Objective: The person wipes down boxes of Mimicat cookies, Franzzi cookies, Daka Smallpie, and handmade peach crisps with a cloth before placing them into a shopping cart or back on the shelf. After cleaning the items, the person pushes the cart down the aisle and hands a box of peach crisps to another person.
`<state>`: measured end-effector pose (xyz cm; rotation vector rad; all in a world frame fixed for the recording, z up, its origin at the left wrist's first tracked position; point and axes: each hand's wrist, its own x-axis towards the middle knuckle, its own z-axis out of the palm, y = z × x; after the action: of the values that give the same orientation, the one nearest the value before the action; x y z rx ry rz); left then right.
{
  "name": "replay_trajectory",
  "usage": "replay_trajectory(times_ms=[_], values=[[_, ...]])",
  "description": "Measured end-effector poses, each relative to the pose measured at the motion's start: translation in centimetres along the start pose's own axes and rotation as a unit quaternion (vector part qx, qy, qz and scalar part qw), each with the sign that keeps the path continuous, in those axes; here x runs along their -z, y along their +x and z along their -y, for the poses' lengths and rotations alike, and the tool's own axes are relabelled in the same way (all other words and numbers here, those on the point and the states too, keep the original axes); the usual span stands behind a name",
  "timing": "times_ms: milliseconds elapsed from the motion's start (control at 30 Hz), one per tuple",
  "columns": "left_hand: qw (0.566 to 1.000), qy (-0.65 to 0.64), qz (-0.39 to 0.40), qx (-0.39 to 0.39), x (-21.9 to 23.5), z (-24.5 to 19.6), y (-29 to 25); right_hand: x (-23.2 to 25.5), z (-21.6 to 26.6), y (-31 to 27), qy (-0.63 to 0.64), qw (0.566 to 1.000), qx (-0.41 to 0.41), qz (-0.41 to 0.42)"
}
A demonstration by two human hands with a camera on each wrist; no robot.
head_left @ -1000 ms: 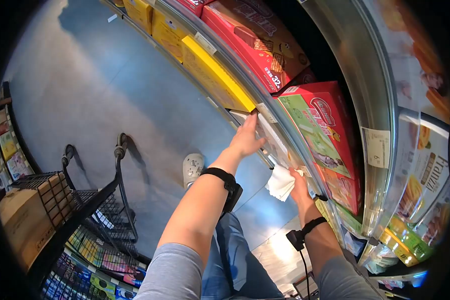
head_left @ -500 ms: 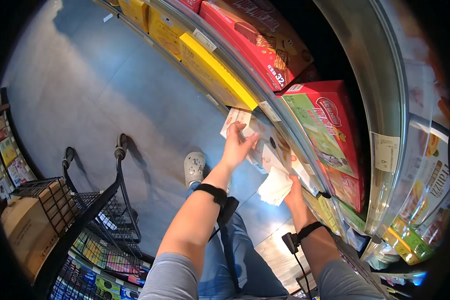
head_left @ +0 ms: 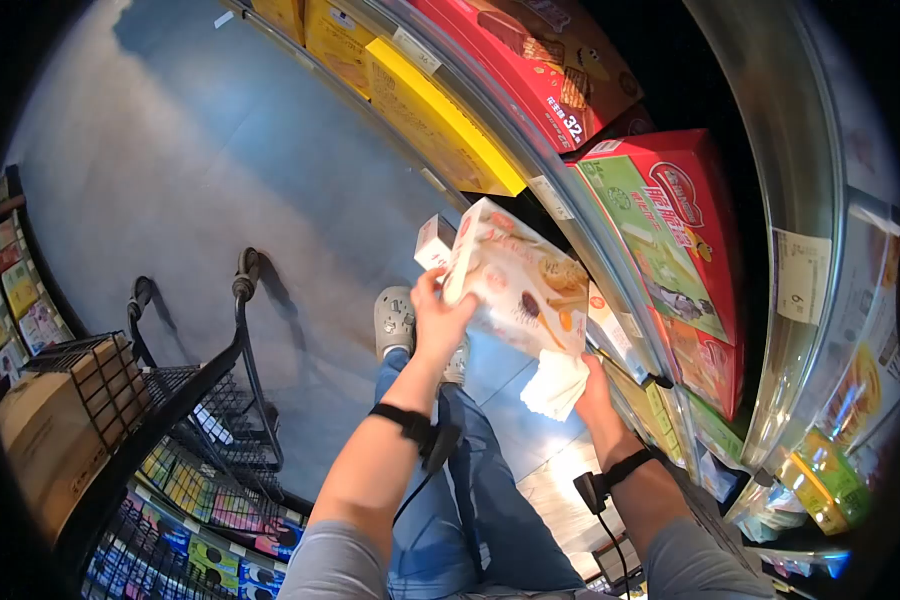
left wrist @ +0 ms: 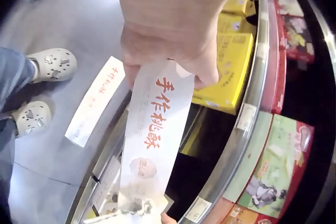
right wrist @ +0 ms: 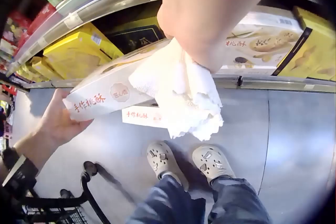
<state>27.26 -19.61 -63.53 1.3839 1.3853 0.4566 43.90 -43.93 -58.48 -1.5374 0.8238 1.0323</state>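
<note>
A white cookie box (head_left: 520,275) with red lettering and cookie pictures is tilted between both hands, in front of the shelf. My left hand (head_left: 442,318) grips its near left end, thumb on one side and fingers on the other, as the left wrist view shows too. Over at the other end, my right hand (head_left: 596,392) pinches a crumpled white cloth (head_left: 555,385) against the box; the cloth hides part of its fingers. Below the held box, a second white box (right wrist: 142,116) with the same lettering shows in both wrist views.
Yellow boxes (head_left: 445,115) line the low shelf beyond the left hand. Red and green snack boxes (head_left: 660,230) stand on the shelf above, behind a rail with price tags. A black shopping cart (head_left: 205,390) with a cardboard box (head_left: 55,430) stands at the left.
The white cookie box has come out from the low shelf and tilted up, its printed face now showing. The left hand has moved toward the body and taken hold of its end.
</note>
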Motion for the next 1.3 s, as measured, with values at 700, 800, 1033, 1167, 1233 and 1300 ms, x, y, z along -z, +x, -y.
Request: replay_trajectory(times_ms=[700, 800, 1033, 1167, 1233, 1300], values=[[0.811, -0.468, 0.137, 0.324, 22.4, 2.0, -25.1, -6.6, 2.0, -13.0, -0.479, 0.814, -0.081, 0.319], [0.820, -0.421, 0.130, 0.365, 23.6, 0.9, -27.2, -7.1, 0.3, -12.8, -0.506, 0.786, -0.127, 0.333], [0.834, -0.396, 0.054, 0.379, 26.5, 4.7, -30.6, -8.3, -5.3, -11.7, -0.523, 0.757, -0.136, 0.368], [0.826, -0.406, 0.051, 0.388, 28.0, 6.3, -29.5, -8.1, -7.9, -9.5, -0.486, 0.821, -0.107, 0.280], [0.825, -0.397, 0.047, 0.400, 28.3, 7.5, -28.3, -7.3, -8.8, -7.2, -0.475, 0.835, -0.076, 0.268], [0.829, -0.371, 0.028, 0.417, 28.1, 8.7, -27.0, -6.7, -9.2, -5.8, -0.457, 0.859, -0.082, 0.215]])
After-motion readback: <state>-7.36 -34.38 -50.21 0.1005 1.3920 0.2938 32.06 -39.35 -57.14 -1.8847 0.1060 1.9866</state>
